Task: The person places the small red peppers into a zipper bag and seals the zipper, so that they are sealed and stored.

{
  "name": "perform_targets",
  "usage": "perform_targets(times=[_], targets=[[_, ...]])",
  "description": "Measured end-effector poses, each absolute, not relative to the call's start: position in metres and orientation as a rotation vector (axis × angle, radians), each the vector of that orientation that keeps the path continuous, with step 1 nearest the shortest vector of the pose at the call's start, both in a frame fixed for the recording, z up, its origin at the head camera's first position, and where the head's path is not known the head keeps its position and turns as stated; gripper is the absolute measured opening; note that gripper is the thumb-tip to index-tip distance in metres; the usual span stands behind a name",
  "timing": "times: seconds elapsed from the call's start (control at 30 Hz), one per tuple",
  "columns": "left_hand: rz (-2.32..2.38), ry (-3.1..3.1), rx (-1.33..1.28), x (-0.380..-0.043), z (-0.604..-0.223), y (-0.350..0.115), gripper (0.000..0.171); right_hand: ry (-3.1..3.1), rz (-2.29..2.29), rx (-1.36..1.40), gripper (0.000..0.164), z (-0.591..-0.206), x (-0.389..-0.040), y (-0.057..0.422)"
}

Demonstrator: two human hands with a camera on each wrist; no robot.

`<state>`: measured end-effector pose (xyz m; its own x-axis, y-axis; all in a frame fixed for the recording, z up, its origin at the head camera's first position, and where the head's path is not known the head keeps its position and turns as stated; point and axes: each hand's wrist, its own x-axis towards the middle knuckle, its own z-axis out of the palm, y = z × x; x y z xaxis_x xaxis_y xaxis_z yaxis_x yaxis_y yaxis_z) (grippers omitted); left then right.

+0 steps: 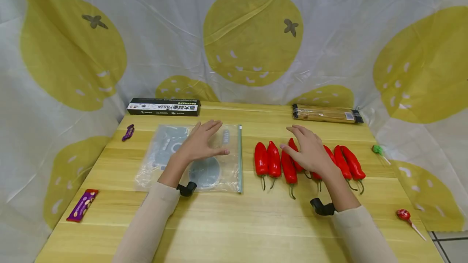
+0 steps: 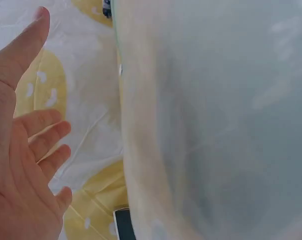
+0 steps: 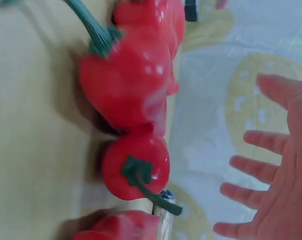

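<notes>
Over a clear zip bag lying flat on the left of the table, my left hand hovers with fingers spread and holds nothing. The bag has a green zip strip along its right side and fills much of the left wrist view. My right hand, fingers apart and holding nothing, is above a row of red peppers with green stems. Part of that row is hidden behind the hand. In the right wrist view a pepper shows its stem end, away from the extended fingers.
At the back stand a black pasta box and a wrapped bundle of thin sticks. A small purple candy and a purple snack bar lie left. A green lollipop and a red lollipop lie right.
</notes>
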<state>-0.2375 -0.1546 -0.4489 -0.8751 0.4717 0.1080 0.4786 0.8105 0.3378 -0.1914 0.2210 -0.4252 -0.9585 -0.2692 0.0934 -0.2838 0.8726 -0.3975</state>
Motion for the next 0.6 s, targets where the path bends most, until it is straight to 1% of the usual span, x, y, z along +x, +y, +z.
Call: perform_targets(times=[0.17, 0.33, 0.43, 0.6], targets=[[-0.685, -2.926, -0.866, -0.228, -0.464, -0.151, 0.099, -2.929, 0.843, 0.428, 0.062, -0.432, -0.160, 0.216], [-0.802, -2.923, -0.928, -0.222, -0.477, -0.145, 0.092, -2.810, 0.997, 0.385, 0.047, -0.445, -0.128, 0.198], [-0.863, -2.934, -0.929, -0.219, -0.482, -0.143, 0.087, -2.732, 1.110, 0.342, 0.036, -0.452, -0.113, 0.183], [-0.920, -2.954, -0.893, -0.217, -0.491, -0.145, 0.081, -2.674, 1.348, 0.238, 0.025, -0.463, -0.097, 0.162]])
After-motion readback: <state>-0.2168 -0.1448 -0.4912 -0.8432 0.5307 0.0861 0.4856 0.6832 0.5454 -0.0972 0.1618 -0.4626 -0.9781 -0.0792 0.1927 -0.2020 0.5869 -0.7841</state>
